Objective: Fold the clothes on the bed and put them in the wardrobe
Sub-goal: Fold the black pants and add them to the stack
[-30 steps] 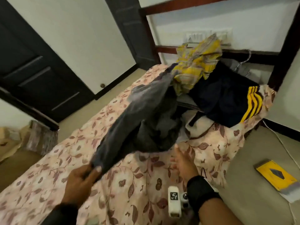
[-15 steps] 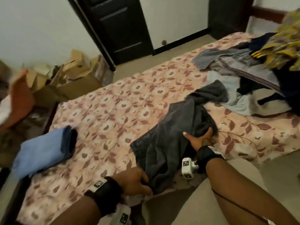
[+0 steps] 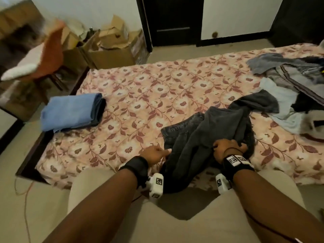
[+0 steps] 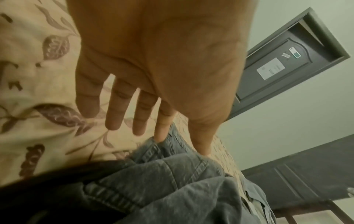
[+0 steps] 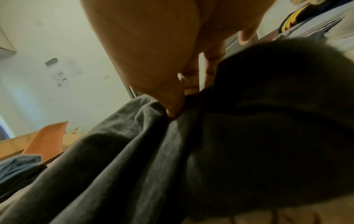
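Observation:
Dark grey jeans point(image 3: 210, 130) lie crumpled on the floral bed sheet point(image 3: 157, 88) at the near edge. My left hand point(image 3: 157, 152) lies beside them on the left with straight, spread fingers point(image 4: 113, 121), the index tip touching the waistband point(image 4: 166, 145). My right hand point(image 3: 226, 146) grips a bunched fold of the jeans point(image 5: 210, 151), thumb and fingers point(image 5: 172, 109) pinching the cloth. A folded blue stack point(image 3: 70, 113) sits on the bed's left end.
A heap of unfolded clothes point(image 3: 289, 95) covers the right end of the bed. Cardboard boxes point(image 3: 108, 50) and an orange chair point(image 3: 50, 55) stand beyond the left end. A dark door point(image 3: 171, 20) is behind the bed. My legs are close to the bed's near edge.
The jeans came off the heap and down onto the near edge of the bed. My left hand let go of the cloth and straightened. The right hand closed on a fold.

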Tool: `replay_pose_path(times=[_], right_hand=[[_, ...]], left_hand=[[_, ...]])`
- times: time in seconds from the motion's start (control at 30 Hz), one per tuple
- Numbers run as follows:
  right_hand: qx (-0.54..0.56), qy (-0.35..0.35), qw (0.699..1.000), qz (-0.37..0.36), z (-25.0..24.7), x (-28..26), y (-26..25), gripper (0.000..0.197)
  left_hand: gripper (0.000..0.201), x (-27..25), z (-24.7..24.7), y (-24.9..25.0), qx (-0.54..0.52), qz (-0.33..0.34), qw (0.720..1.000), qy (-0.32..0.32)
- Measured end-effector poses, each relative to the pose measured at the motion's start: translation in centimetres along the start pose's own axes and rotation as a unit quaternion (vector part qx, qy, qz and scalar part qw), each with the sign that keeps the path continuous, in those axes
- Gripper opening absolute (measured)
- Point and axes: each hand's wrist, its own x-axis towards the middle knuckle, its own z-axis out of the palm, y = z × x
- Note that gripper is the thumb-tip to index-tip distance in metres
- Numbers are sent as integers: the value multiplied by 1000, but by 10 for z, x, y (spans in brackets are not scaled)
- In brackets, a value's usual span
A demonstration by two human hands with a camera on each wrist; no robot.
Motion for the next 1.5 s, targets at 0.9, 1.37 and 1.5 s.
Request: replay_pose_path(times=[0.9,1.37,1.5], right_hand=[[375,175,884,-216,28,-89,21,104],[263,181,868,-379,-80,-167,63,48],[282,226,848,-387,-162,-226,113,53]], left_hand=[[17,-15,91,77,60,467,882,17],[94,35,42,152,183,528,825,87],[57,23,31,208,224,570,790,-26]])
